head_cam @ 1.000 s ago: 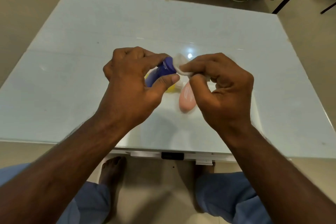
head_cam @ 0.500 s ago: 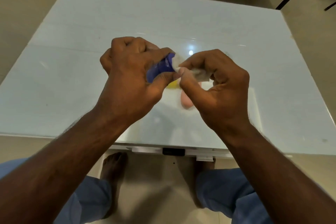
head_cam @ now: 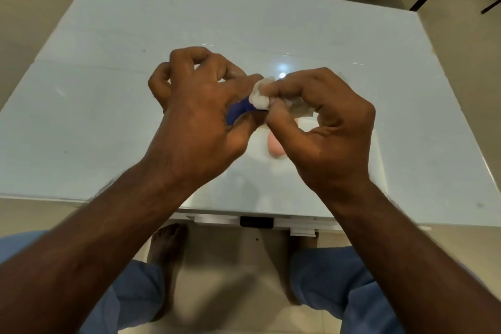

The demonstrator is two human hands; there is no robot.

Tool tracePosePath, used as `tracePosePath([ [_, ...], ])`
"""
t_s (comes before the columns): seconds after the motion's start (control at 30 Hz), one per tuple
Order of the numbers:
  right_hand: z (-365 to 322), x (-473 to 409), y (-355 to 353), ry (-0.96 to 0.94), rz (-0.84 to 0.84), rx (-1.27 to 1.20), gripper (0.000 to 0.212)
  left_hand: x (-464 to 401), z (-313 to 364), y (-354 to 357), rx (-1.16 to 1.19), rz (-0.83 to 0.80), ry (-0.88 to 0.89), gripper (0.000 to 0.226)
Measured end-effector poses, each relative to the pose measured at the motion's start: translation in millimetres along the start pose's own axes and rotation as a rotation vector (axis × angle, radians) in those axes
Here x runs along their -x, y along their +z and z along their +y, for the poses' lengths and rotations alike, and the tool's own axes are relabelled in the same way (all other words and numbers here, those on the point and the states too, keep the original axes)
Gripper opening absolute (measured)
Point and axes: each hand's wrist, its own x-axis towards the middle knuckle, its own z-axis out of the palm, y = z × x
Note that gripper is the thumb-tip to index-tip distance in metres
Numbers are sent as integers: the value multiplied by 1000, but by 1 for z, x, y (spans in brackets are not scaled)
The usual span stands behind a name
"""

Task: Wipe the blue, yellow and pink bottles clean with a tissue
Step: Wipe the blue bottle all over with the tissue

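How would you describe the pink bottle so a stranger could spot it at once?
Start at the pale table, near its front edge, where two hands meet. Just below the right hand, the pink bottle lies flat on the tabletop. Unlike the blue bottle gripped by the left hand, nobody is touching it.

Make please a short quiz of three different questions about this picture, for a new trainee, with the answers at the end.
1. True or false: the left hand holds the blue bottle.
2. Which hand pinches the tissue? A) left B) right C) neither
3. Fill in: the pink bottle lies on the ____.

Key
1. True.
2. B: the right hand presses the tissue against the end of the blue bottle.
3. table; it shows partly, below the right hand. The yellow bottle is not visible now.
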Motion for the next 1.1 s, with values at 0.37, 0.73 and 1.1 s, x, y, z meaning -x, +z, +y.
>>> tracePosePath([
  [0.37, 5, 0, -2, -29, 7, 77, 14, 0, 1, -5, -14, 46, -17, 51],
  [0.73, 6, -7, -8, -1, 26, 41, 11, 1, 10, -8, 59, 37, -134, 46],
  [1.1, 3, -8, -12, 218, 19, -235, 13, -7, 19, -23, 402, 43, -313, 25],
])
